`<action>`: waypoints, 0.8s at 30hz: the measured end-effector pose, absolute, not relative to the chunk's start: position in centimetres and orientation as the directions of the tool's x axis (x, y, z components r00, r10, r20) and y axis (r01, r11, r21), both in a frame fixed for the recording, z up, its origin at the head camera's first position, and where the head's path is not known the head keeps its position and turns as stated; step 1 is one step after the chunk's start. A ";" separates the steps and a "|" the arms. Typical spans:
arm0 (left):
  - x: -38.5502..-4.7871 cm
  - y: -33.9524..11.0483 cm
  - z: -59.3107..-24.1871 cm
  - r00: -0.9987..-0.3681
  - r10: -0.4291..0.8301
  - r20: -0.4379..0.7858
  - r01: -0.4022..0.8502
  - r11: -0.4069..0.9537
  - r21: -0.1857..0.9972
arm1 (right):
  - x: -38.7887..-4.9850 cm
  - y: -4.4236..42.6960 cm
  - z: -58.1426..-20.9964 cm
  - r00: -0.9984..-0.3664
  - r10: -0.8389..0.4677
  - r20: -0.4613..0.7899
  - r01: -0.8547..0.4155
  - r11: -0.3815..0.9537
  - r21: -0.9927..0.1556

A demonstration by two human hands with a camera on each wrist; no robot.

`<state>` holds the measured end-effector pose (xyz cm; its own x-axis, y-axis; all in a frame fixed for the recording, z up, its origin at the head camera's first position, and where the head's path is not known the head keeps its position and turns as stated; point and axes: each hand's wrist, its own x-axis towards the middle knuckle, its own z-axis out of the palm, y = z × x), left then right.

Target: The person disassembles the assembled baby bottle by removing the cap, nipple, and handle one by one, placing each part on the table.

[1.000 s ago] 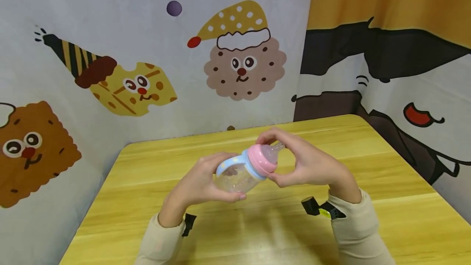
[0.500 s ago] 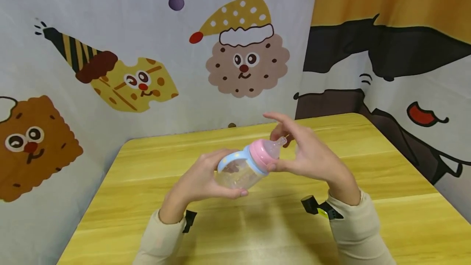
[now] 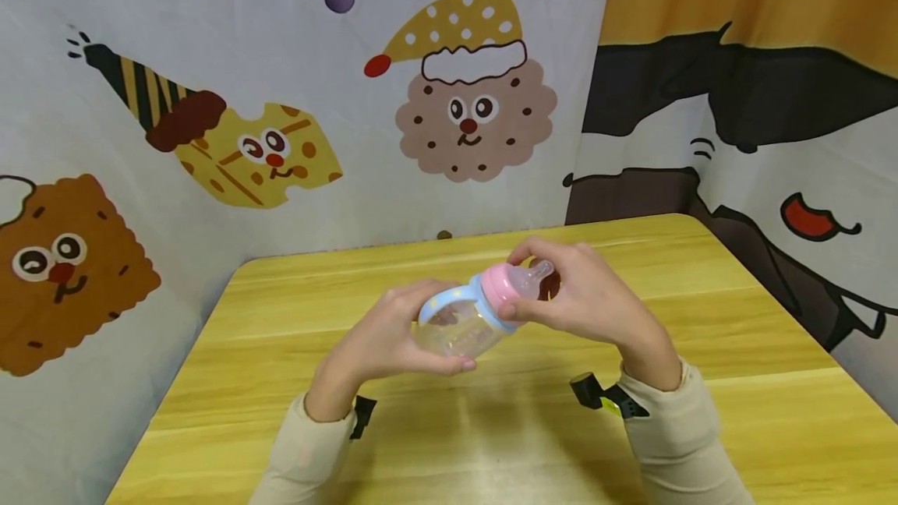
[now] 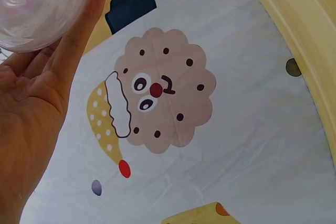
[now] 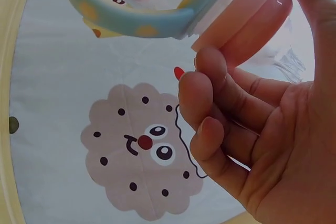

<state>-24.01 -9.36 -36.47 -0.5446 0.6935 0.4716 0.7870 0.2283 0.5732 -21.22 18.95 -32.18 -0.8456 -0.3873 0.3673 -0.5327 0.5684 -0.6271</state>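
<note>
Our left hand clasps the bottle between fingers and thumb, our right hand pinches its pink ring, and slack gripping could drop it.

Yellow wood-grained table, rounded corners

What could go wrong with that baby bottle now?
The bottle is tilted and held up off the table, so it might drop if the left hand slips. The right hand grips the pink ring; if it twists that, the whole bottle might turn too. And the clear teat sits right by those fingers, so they could rub against it.
</note>
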 end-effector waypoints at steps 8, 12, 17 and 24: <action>-24.0 -9.3 -36.5 -0.548 0.696 0.464 0.784 0.234 0.575 | -21.1 18.9 -32.3 -0.838 -0.392 0.378 -0.544 0.553 -0.631; -24.0 -9.4 -36.6 -0.553 0.699 0.453 0.774 0.231 0.589 | -21.0 19.0 -32.3 -0.830 -0.396 0.393 -0.557 0.551 -0.621; -24.1 -9.5 -36.6 -0.552 0.698 0.456 0.772 0.221 0.596 | -21.2 19.2 -32.4 -0.806 -0.424 0.412 -0.590 0.518 -0.620; -24.1 -9.5 -36.5 -0.555 0.696 0.455 0.768 0.218 0.602 | -21.4 19.5 -32.3 -0.753 -0.495 0.433 -0.646 0.431 -0.630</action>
